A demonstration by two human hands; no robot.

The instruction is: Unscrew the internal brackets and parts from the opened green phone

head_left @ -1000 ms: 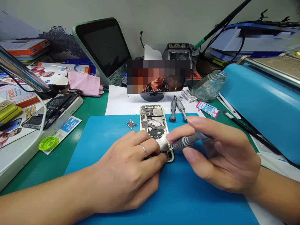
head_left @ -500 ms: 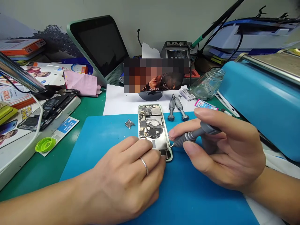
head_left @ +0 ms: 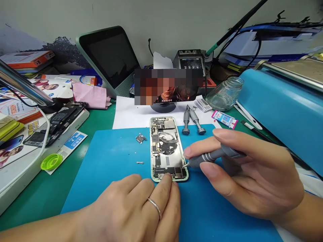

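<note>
An opened phone with a pale green frame (head_left: 168, 160) lies upright in view on the blue mat (head_left: 111, 151), its inner parts showing. My left hand (head_left: 141, 208), with a ring on one finger, rests over the phone's bottom end; a fingertip touches it, and whether anything is under the fingers is hidden. My right hand (head_left: 247, 168) grips a grey screwdriver (head_left: 209, 158) between thumb and fingers, its tip at the phone's lower right edge. On the mat to the left lie a small camera-like module (head_left: 140, 138) and a small metal bracket (head_left: 139, 162).
Two grey screwdrivers (head_left: 186, 121) lie behind the phone. A glass jar (head_left: 225, 94), tweezers (head_left: 248, 116) and a blue machine (head_left: 280, 111) are at the right. A propped screen (head_left: 166, 85) stands behind; another phone (head_left: 58, 122) and a green cap (head_left: 51, 162) are left.
My left hand has drawn back toward me, uncovering the phone's lower part and the small metal bracket. The view has shifted slightly; the screwdriver tip remains at the phone's right edge.
</note>
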